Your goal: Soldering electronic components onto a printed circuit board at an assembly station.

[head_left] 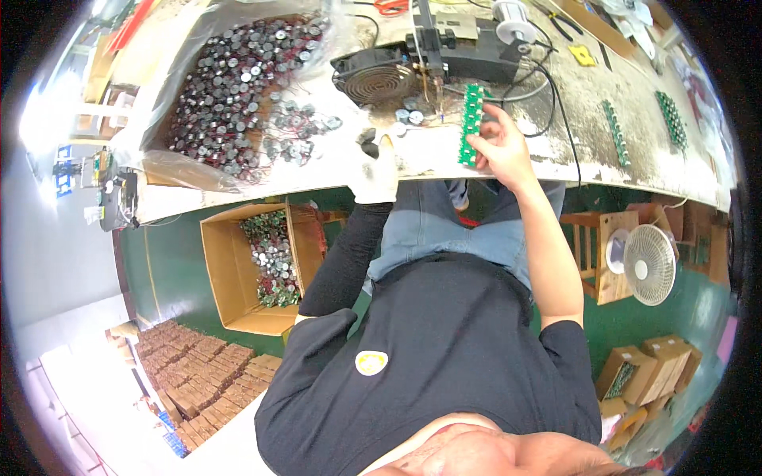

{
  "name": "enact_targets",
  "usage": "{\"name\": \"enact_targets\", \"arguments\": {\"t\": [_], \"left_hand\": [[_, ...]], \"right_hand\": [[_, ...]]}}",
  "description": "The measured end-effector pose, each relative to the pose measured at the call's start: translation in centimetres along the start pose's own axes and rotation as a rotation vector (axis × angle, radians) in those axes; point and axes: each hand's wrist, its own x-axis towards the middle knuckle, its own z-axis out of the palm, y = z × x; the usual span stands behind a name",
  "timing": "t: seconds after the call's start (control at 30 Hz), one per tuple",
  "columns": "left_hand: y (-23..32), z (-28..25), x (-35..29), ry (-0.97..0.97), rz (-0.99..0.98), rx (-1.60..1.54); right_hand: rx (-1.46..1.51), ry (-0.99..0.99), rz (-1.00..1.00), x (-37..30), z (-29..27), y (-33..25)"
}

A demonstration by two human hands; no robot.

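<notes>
My right hand (504, 148) pinches a long green circuit board strip (470, 127), upright along the bench's front part. To its left, my left hand (374, 172) wears a white glove with darkened fingertips. Its fingers are curled in beside the thumb; what they hold, if anything, I cannot make out. Just past the left fingertips lie several small round silver parts (414, 117). Between the hands and a black fan (376, 77) stands a soldering fixture (432, 59) with a thin tip pointing down. Loose round parts with red wires (295, 131) lie left of the glove.
A plastic-lined box (238, 87) heaped with wired round parts fills the left. A solder wire spool (513, 22), black cables (559, 103), pliers (565, 28) and more green boards (615, 133) lie rightward. Below stand a carton (226, 270) of parts and a white fan (649, 265).
</notes>
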Motion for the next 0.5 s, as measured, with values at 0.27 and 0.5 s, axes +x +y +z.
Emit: {"name": "enact_targets", "arguments": {"t": [0.27,0.5], "left_hand": [[-3.8,-3.3,8.2,-0.268,0.124,0.585],[-4.7,-3.6,8.2,-0.457,0.13,0.517]], "right_hand": [[0.005,-0.03,-0.01,-0.4,-0.1,-0.1],[0.014,-0.036,0.001,-0.1,-0.4,0.2]]}}
